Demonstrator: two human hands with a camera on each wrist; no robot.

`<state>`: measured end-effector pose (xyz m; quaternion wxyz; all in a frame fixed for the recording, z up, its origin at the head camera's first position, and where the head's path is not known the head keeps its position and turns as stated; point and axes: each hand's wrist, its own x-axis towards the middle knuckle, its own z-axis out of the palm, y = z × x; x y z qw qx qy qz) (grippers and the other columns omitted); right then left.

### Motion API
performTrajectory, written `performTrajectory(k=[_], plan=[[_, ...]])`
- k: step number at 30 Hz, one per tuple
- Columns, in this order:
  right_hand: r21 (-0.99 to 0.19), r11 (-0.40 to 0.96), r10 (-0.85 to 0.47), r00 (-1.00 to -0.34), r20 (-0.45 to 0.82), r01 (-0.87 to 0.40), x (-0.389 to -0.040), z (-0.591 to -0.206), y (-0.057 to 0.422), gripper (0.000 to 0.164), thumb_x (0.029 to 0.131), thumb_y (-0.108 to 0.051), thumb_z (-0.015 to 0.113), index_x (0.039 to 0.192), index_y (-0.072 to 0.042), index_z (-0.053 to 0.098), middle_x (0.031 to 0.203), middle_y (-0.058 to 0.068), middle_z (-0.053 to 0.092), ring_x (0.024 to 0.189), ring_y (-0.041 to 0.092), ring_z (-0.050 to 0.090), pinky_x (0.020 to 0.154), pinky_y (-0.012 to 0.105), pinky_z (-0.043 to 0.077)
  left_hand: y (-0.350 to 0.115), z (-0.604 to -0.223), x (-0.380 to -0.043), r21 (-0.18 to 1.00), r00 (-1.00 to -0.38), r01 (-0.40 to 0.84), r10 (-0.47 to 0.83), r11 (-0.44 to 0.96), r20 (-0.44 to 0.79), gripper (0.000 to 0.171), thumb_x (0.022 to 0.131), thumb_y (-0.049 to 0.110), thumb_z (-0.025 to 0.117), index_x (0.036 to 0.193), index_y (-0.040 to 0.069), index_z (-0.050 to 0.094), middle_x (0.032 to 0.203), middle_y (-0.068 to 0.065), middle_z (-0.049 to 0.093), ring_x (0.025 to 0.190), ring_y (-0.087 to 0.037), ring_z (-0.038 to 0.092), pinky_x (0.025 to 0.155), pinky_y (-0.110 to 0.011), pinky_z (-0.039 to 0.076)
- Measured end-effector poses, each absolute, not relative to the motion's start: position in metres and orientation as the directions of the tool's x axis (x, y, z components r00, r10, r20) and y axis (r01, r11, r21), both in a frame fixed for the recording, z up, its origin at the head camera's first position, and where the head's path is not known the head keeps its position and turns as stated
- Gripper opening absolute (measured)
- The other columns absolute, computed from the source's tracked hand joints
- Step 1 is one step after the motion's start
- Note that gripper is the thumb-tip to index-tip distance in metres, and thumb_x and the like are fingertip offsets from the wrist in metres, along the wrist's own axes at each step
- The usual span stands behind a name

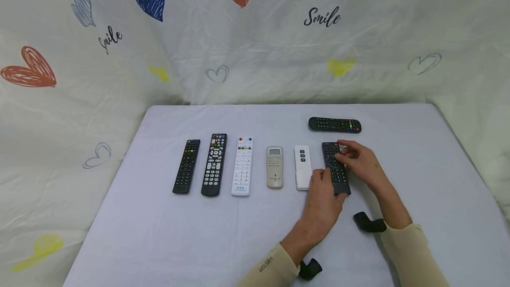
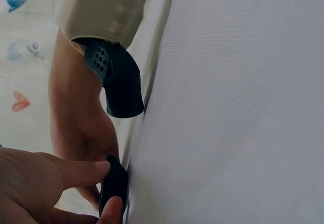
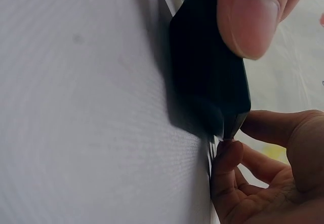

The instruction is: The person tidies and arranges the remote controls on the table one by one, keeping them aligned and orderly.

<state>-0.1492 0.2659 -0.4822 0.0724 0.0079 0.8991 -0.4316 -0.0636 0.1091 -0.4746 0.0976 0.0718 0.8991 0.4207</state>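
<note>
Both hands are at a black remote control [image 1: 336,167] that lies slightly tilted at the right end of a row. My left hand [image 1: 322,203] holds its near end, thumb at the bottom right corner and fingertips along the left edge. At the far end, my right hand [image 1: 364,163] grips the right side, with the thumb over the buttons and the index finger at the top edge. The left wrist view shows the remote's dark end [image 2: 115,183] between thumb and finger, low over the cloth. A right fingertip [image 3: 253,21] presses the remote in the right wrist view.
Left of the hands stand a white remote [image 1: 303,163], a beige remote with a small screen [image 1: 275,167], a long white remote [image 1: 242,167] and two black remotes [image 1: 214,165] [image 1: 186,167]. Another black remote [image 1: 334,125] lies crosswise behind. A white cloth [image 1: 159,234] covers the table.
</note>
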Motion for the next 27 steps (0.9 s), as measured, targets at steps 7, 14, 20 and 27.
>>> performTrajectory(k=[7,14,20,27], plan=[[-0.781,0.619,-0.044,-0.988,-0.147,0.088,-0.149,-0.483,0.267,0.055,0.103,-0.023,0.066,0.151,-0.001,0.050,0.120,0.024,0.064,0.083,0.000,0.056,0.064,0.021,0.053,0.107,-0.474,-0.064,0.793,-0.970,0.039,0.212,0.608,-0.115,0.072,0.095,0.020,0.078,0.155,0.004,0.041,0.146,-0.006,0.047,0.130,-0.005,0.050,0.107,-0.017,0.048],[-0.798,0.596,-0.031,-0.991,-0.133,0.088,-0.148,-0.481,0.269,0.051,0.104,-0.021,0.063,0.149,0.000,0.051,0.120,0.025,0.064,0.081,-0.003,0.058,0.065,0.021,0.056,0.106,-0.472,-0.066,0.788,-0.973,0.053,0.209,0.613,-0.097,0.071,0.094,0.022,0.079,0.153,0.005,0.043,0.146,-0.006,0.047,0.129,-0.007,0.051,0.107,-0.019,0.050],[-0.808,0.580,0.029,-0.994,-0.109,0.106,-0.147,-0.479,0.272,0.045,0.106,-0.018,0.059,0.147,-0.001,0.054,0.120,0.025,0.064,0.077,0.001,0.061,0.063,0.022,0.057,0.103,-0.470,-0.073,0.791,-0.980,0.066,0.191,0.608,-0.065,0.064,0.098,0.027,0.074,0.151,0.006,0.046,0.145,-0.005,0.047,0.129,-0.008,0.052,0.109,-0.022,0.049],[-0.829,0.550,0.090,-0.994,-0.065,0.104,-0.147,-0.480,0.276,0.043,0.106,-0.020,0.059,0.144,0.000,0.056,0.118,0.024,0.064,0.074,0.000,0.061,0.061,0.021,0.055,0.097,-0.465,-0.090,0.770,-0.983,0.145,0.180,0.622,0.041,0.050,0.102,0.028,0.066,0.147,0.009,0.053,0.144,-0.006,0.053,0.133,-0.014,0.054,0.113,-0.028,0.048]])
